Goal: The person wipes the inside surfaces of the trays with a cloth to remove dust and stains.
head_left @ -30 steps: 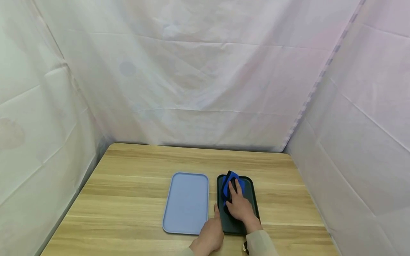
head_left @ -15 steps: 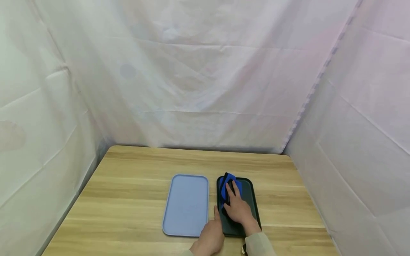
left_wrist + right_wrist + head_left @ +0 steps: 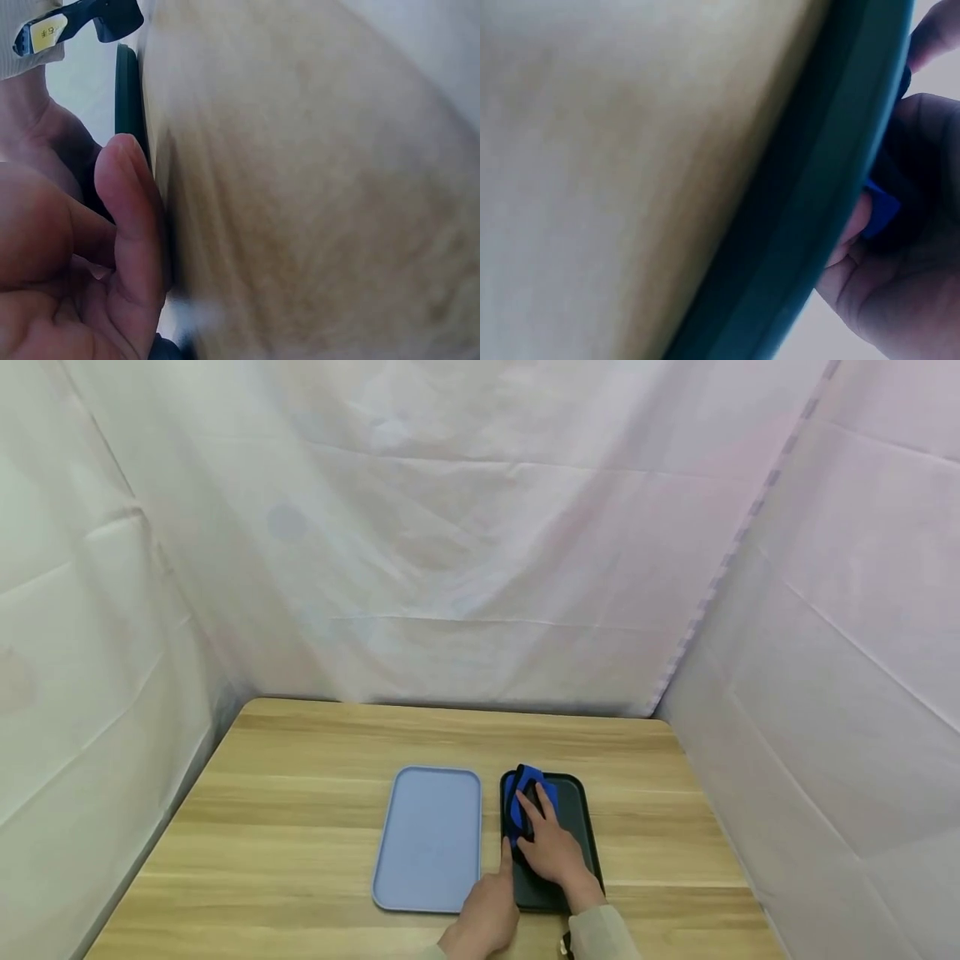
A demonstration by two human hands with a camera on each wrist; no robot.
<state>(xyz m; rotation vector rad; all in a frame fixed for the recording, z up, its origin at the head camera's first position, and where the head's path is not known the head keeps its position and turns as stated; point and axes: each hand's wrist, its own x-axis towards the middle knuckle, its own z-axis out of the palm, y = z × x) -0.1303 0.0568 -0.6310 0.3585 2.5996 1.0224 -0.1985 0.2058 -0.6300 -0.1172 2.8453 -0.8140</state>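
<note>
A dark green tray [image 3: 576, 810] lies flat on the table, with a blue, black-edged cloth [image 3: 532, 773] bunched at its far left. My right hand [image 3: 553, 853] presses the cloth onto the tray, two fingers spread straight over it. In the right wrist view a bit of blue cloth [image 3: 883, 210] shows by the hand [image 3: 915, 277], behind the tray's wall [image 3: 810, 195]. My left hand [image 3: 489, 910] touches the tray's near left side with one straight finger. The left wrist view shows other fingers of that hand [image 3: 127, 240] bent, close to the tray [image 3: 129, 90].
A light blue tray [image 3: 429, 839] lies left of the dark one, across a narrow gap, close to my left hand. The wooden table [image 3: 285, 827] runs back to a hanging pale sheet [image 3: 480, 568]. More pale sheeting [image 3: 840, 735] hangs at the sides.
My right hand has slid the cloth a little to the left across the dark tray. The left hand has stayed at the tray's side. The head view has shifted slightly.
</note>
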